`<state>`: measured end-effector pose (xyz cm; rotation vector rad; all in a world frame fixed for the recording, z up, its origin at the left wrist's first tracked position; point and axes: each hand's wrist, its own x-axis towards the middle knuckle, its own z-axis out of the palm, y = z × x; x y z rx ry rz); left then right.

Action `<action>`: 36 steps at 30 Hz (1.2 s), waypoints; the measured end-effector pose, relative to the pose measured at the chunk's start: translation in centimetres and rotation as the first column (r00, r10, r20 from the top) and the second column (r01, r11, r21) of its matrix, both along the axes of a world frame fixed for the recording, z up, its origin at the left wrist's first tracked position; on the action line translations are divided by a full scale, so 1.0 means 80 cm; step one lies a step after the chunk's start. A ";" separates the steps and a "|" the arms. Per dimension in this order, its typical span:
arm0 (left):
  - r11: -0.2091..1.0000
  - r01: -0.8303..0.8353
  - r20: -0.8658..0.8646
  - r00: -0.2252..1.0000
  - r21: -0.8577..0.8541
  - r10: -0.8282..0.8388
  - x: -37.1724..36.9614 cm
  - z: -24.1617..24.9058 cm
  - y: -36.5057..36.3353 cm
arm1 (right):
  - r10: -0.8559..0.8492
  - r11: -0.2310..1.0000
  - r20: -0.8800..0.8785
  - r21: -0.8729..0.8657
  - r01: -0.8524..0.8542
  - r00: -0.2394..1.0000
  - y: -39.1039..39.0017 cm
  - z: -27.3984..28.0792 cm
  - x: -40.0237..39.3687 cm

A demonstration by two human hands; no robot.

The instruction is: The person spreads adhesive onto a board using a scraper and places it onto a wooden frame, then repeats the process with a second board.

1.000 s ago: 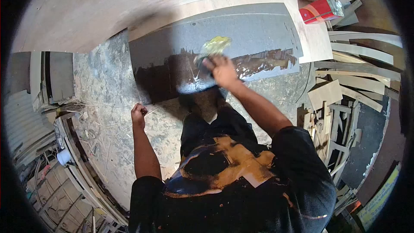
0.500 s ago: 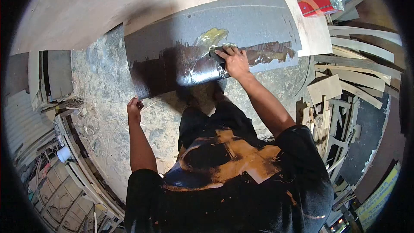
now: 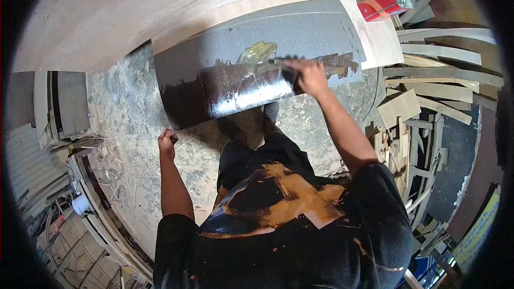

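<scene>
A grey sheet (image 3: 300,21) lies in front of me, its near half coated with a dark, glossy wet layer (image 3: 187,93). A yellowish puddle of glue-like liquid (image 3: 258,52) sits near the sheet's middle. My right hand (image 3: 310,76) is closed round a dark, flat spreader (image 3: 276,61), whose edge is at the right side of the puddle; my fingers hide most of this tool. Down at the sheet's near left corner, my left hand (image 3: 167,143) is closed, its fingertips pinching that corner.
Pale plywood (image 3: 383,48) lies under the sheet, beside a red tin (image 3: 384,4) at the back right. Wood strips and offcuts (image 3: 439,88) are piled on the right. On the left stand curved frames (image 3: 104,208). The floor (image 3: 123,155) is littered with scraps.
My right hand has moved to the right with the spreader, away from the puddle's lower edge. The left hand stays at the corner. The whole view has shifted slightly.
</scene>
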<state>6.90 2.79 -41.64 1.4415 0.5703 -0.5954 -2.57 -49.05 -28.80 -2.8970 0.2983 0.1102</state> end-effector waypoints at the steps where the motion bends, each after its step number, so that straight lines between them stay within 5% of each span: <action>1: 1.000 -0.003 -0.002 1.000 0.003 0.003 -0.001 0.000 -0.001 | -0.024 0.998 0.011 -0.056 0.024 1.000 -0.014 -0.014 0.014; 6: 0.994 -0.054 -0.024 0.998 0.099 0.056 -0.001 0.010 -0.010 | 0.005 1.000 -0.035 0.014 -0.004 0.999 -0.008 -0.072 0.026; 8: 0.995 -0.018 -0.017 1.000 0.100 0.019 0.000 0.011 -0.011 | 0.251 0.949 -0.072 -0.176 -0.260 0.965 0.012 -0.112 -0.014; 11: 0.994 -0.059 -0.003 0.998 0.092 0.059 -0.002 0.002 -0.008 | 0.295 0.951 -0.054 0.110 -0.288 0.954 0.043 -0.083 -0.062; 14: 0.988 -0.093 0.001 0.996 0.121 0.094 -0.005 0.005 -0.014 | 0.308 0.938 -0.040 0.179 -0.296 0.951 0.017 -0.023 -0.054; 16: 0.986 -0.108 0.018 0.994 0.126 0.107 -0.008 0.008 -0.015 | 0.193 0.971 0.102 0.121 -0.204 0.976 -0.025 -0.004 -0.028; 19: 0.983 -0.144 0.048 0.989 0.112 0.139 -0.009 -0.002 -0.012 | 0.009 1.000 0.003 0.017 -0.009 1.000 -0.075 -0.007 0.018; 22: 0.973 -0.162 0.043 0.987 0.164 0.157 -0.010 -0.002 -0.016 | 0.038 0.998 -0.069 -0.050 -0.041 0.997 -0.089 -0.048 0.038; 25: 0.960 -0.166 0.047 0.986 0.226 0.159 -0.013 0.001 -0.019 | 0.108 0.988 -0.358 -0.067 -0.141 0.927 -0.060 -0.060 0.015; 27: 0.963 -0.166 0.044 0.986 0.213 0.160 -0.012 -0.009 -0.011 | 0.212 0.951 -0.194 -0.186 -0.248 0.958 -0.041 -0.091 -0.035; 29: 0.960 -0.170 0.036 0.985 0.221 0.166 -0.012 -0.014 -0.011 | 0.249 0.963 -0.027 -0.097 -0.250 0.968 -0.025 -0.102 -0.083; 32: 0.956 -0.185 0.038 0.983 0.229 0.181 -0.015 -0.002 -0.018 | 0.316 0.948 -0.284 0.131 -0.290 0.905 -0.010 -0.075 -0.126; 33: 0.959 -0.180 0.042 0.984 0.218 0.175 -0.014 -0.004 -0.017 | 0.308 0.951 -0.281 0.119 -0.285 0.909 -0.019 -0.071 -0.127; 36: 0.966 -0.174 0.033 0.985 0.190 0.171 -0.015 -0.007 -0.011 | 0.198 0.875 -0.240 0.480 -0.062 0.950 -0.060 -0.038 -0.095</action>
